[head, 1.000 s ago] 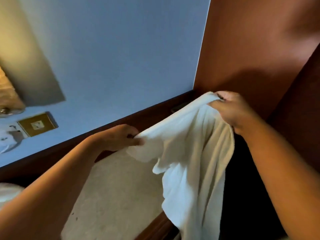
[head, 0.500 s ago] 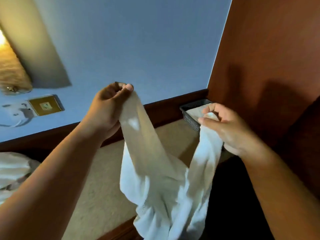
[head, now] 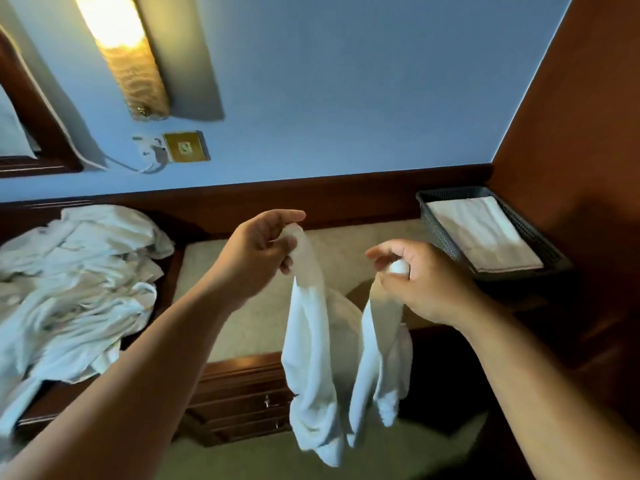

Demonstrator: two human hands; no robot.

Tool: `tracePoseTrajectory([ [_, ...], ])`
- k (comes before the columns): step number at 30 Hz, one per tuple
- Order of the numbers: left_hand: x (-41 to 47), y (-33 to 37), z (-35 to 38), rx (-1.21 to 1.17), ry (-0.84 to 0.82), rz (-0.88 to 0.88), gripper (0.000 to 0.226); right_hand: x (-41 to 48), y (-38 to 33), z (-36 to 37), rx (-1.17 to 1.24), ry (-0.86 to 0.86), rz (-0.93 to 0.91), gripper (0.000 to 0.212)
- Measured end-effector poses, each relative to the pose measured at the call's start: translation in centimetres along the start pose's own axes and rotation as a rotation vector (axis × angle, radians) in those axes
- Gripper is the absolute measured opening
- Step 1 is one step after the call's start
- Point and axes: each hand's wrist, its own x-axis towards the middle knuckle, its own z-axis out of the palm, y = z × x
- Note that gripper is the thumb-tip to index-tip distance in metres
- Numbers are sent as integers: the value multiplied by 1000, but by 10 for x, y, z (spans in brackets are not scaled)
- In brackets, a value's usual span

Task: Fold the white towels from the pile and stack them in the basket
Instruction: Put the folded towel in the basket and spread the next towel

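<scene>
Left hand (head: pixel 256 258): raised over the cabinet top (head: pixel 346 244), thumb and fingers pinching one upper corner of a white towel (head: pixel 311 358).

Right hand (head: pixel 426 282): level with the left and well apart from it, fingers curled round the other upper corner, a knob of cloth showing between thumb and forefinger.

Towel: held in the air and not spread. It hangs in two bunched strands that join at a sagging middle, its lower folds dropping past the cabinet's near edge in front of the drawers (head: pixel 242 410).

Pile of white towels (head: pixel 76 278): crumpled and unfolded, on a wood-edged surface just beside the cabinet's left edge.

Basket (head: pixel 438 228): dark mesh, at the far right corner of the cabinet top against the brown wood panel. A folded white towel (head: pixel 485 233) lies flat inside it.

Wall behind: a lit lamp (head: pixel 128 53) and a brass socket plate (head: pixel 185 147) with a white plug (head: pixel 152 154) beside it.
</scene>
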Motion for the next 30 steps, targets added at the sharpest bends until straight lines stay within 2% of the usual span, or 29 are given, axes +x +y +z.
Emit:
tracePoseTrajectory([
  [3,-11,-1,-6,455,60,35,42,-2,14,0,-307,-52,145,45],
  [4,-14,-1,-9,533,89,20,43,-3,18,-1,-404,-79,223,45],
  [6,-20,-2,-19,601,171,-39,45,-8,28,0,-603,-199,332,39],
  [8,-24,-6,-39,691,269,-110,54,-11,40,6,-753,-343,362,22],
  [9,-26,-12,-48,738,297,-142,58,-13,49,12,-779,-400,359,13],
  [11,-30,-24,-58,733,341,-177,53,-16,67,27,-780,-469,363,16],
  [13,-36,-38,-56,732,338,-160,46,-19,76,43,-686,-393,303,15],
  [17,-45,-66,-57,856,373,-51,32,-27,65,54,-530,-169,-13,19],
  [20,-47,-82,-66,853,475,114,30,-32,56,44,-374,5,-297,18],
  [23,-48,-84,-72,783,576,221,33,-32,51,23,-395,171,-480,20],
  [25,-45,-83,-73,532,602,151,45,-29,54,14,-409,219,-503,27],
  [27,-42,-78,-69,233,576,109,54,-28,57,17,-389,219,-420,33],
  [30,-41,-65,-55,29,503,144,59,-36,52,36,-269,153,-408,23],
])
